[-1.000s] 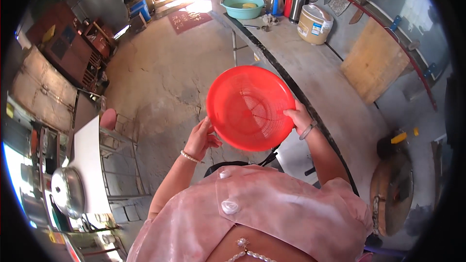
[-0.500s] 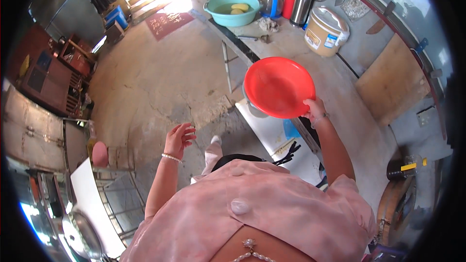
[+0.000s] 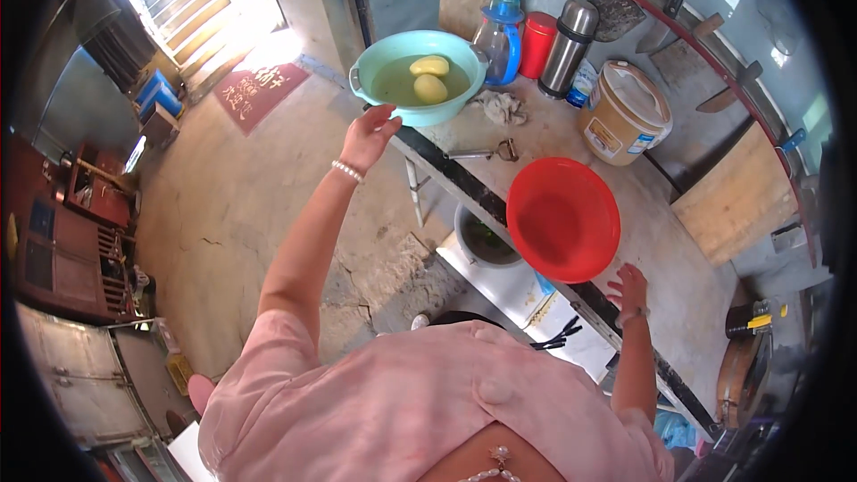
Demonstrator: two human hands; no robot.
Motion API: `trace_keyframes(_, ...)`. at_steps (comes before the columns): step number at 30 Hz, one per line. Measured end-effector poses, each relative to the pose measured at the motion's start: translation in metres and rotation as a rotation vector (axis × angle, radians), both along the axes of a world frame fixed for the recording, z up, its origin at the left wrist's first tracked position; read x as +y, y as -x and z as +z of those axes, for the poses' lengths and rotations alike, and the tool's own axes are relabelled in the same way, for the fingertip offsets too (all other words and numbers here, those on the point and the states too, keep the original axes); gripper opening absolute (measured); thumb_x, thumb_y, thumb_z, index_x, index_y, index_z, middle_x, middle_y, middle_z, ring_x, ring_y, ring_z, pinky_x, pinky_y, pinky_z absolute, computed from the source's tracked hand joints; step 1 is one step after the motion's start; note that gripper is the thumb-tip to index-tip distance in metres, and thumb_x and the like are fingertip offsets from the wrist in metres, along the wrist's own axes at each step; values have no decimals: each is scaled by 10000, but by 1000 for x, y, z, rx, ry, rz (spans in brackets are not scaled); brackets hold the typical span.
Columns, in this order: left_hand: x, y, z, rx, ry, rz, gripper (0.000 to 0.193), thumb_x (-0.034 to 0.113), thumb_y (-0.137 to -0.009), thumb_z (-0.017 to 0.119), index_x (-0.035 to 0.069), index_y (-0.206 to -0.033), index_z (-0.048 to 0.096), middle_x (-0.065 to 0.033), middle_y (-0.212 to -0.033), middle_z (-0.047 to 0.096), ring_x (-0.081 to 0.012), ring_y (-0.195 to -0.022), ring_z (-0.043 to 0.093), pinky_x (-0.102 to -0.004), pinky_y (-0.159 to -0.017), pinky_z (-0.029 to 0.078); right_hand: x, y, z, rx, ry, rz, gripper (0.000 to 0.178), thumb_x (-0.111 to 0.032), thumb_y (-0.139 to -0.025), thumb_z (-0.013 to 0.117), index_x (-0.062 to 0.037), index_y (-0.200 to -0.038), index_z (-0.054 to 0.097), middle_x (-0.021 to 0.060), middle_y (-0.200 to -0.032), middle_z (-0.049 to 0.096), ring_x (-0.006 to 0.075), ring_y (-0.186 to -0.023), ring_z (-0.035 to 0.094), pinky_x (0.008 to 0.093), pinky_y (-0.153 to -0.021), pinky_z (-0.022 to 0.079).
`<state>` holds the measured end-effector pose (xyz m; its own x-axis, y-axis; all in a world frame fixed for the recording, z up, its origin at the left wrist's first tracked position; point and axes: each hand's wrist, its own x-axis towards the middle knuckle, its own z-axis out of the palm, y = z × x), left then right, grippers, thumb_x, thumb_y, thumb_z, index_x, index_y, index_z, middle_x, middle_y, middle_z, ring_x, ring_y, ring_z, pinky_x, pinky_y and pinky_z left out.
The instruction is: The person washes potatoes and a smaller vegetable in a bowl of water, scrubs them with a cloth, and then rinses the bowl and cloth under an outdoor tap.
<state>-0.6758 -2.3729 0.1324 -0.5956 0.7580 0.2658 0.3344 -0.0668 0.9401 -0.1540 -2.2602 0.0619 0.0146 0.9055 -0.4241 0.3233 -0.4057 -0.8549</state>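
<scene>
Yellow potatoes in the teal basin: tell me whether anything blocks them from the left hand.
The near wall of the teal basin does: the left hand is outside, by its rim; the potatoes lie inside.

Gold characters are running across the red floor mat. Tan lidded tub is carrying a blue-and-white label plus a paler one; label print is showing too small for reading.
</scene>
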Motion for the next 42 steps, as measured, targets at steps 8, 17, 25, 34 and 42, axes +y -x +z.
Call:
trace_keyframes(8,103,56,-6,585,258,-237,428,286,-728,566,114,-1115,504,-165,-1132,488,-300,-1046,458,-349,-899,348,-3,-21,36,61,-199,-204,262,-212,-815,499,-26,-998,522,100,-796,596,156,-537,570,242,-414,455)
trace_keyframes(17,202,123,-58,1380,730,-727,763,98,-634,622,231,-1289,254,-119,-1362,186,-288,-1253,187,-370,-989,258,-21,22,75,104,-305,-340,203,-119,-822,476,-11,-987,521,84,-734,584,125,-500,560,209,-402,447)
trace_keyframes(25,263,121,-77,1266,476,-812,500,277,-627,633,184,-1096,487,-132,-992,523,-292,-956,500,-380,-814,411,-19,166,112,116,-303,-351,195,-67,-805,463,15,-974,516,87,-733,584,138,-532,571,225,-448,465)
trace_keyframes(34,285,115,-77,1383,340,-1014,301,239,-665,546,145,-947,593,-133,-908,578,-290,-832,554,-382,-751,438,-5,270,122,112,-230,-231,198,-70,-797,494,18,-972,523,103,-774,598,147,-544,581,227,-463,475)
trace_keyframes(42,306,159,-86,674,480,-1031,353,263,-663,616,99,-975,585,-155,-886,591,-312,-820,555,-388,-760,423,-16,245,49,-611,-463,191,495,-222,-711,637,4,-1108,446,138,-907,585,251,-835,572,336,-685,467)
